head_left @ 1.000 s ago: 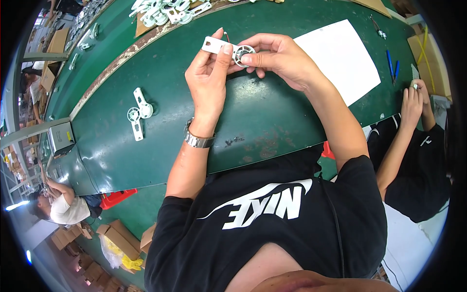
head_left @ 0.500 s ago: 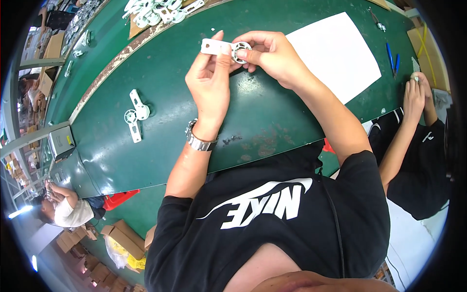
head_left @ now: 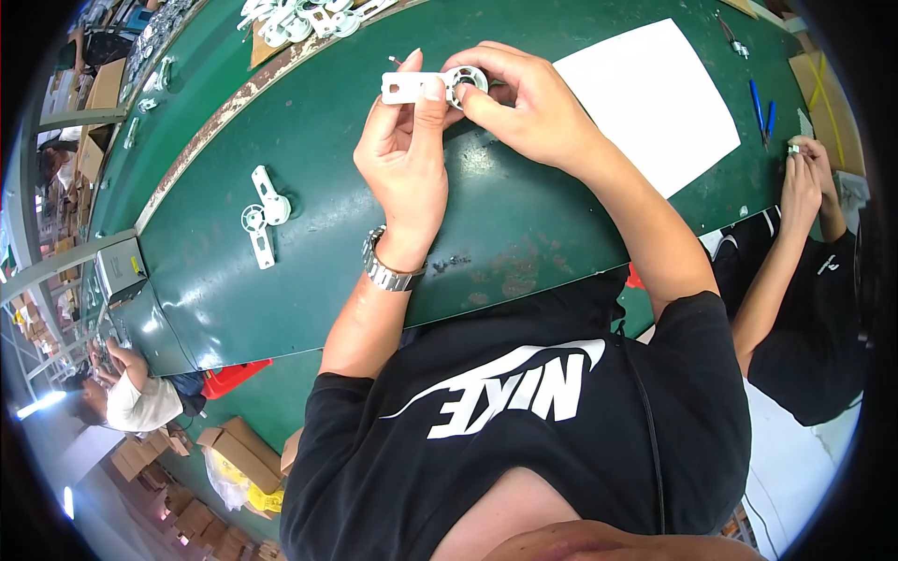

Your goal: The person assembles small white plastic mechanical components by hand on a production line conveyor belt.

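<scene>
Over the green worktable, both of my hands hold a white plastic part with a flat arm and a spoked ring end (head_left: 402, 88). My left hand (head_left: 409, 164) is closed on the flat arm, its thumb pressed on the front near the ring. At the ring, my right hand (head_left: 528, 107) has its fingers curled behind and its thumb at the ring's opening. Whether something small is under that thumb is hidden. A tiny pale and reddish piece (head_left: 396, 61) shows beside my left index fingertip, too small to name. Two similar white parts (head_left: 273, 208) lie together to the left.
White parts (head_left: 309, 19) are heaped beyond the raised, worn table edge (head_left: 253, 79). A white sheet (head_left: 650, 103) lies to the right, near blue-handled pliers (head_left: 760, 107). At far right a co-worker's hands (head_left: 804, 178) hold something small. A grey box (head_left: 122, 269) stands at left.
The held part sits more level and slightly further left, its ring end raised a little. My right thumb has shifted down and left over the ring. Both hands keep their hold.
</scene>
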{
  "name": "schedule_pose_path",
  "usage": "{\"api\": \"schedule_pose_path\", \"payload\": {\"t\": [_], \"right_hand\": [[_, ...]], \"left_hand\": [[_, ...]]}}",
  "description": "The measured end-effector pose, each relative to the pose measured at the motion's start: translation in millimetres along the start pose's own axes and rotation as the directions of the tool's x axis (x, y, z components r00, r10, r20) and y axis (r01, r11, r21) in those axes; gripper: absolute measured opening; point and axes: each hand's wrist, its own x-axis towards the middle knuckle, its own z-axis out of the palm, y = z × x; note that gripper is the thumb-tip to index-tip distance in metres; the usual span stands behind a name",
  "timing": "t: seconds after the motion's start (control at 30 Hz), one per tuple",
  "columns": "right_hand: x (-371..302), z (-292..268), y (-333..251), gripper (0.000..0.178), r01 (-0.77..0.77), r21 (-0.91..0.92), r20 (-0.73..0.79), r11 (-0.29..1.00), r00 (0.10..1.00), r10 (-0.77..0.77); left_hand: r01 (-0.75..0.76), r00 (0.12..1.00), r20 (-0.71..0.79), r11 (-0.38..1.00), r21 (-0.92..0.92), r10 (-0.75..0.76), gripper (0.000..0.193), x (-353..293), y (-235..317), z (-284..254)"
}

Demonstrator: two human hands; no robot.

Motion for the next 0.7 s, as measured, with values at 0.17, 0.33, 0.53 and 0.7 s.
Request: {"api": "schedule_pose_path", "payload": {"t": [0.17,0.33,0.53,0.7], "right_hand": [[3,-7,-6,0.031,-0.268,0.410,0.201,0.871,0.959,0.201],[7,-3,-6,0.028,-0.251,0.244,0.181,0.937,0.961,0.211],[25,-15,-14,0.030,-0.361,0.334,0.176,0.871,0.931,0.319],[75,-43,-21,0.036,-0.477,-0.103,0.212,0.873,0.847,0.488]], "left_hand": [[0.059,0.998,-0.024,0.995,-0.084,-0.061,0.040,4,1,-3],[0.052,0.998,-0.033,0.996,-0.079,-0.055,0.036,5,-3,-7],[0.066,0.995,0.036,0.875,0.479,-0.095,0.036,33,29,-41],[0.077,0.983,-0.064,-0.070,0.995,0.169,0.038,39,64,-131]]}}
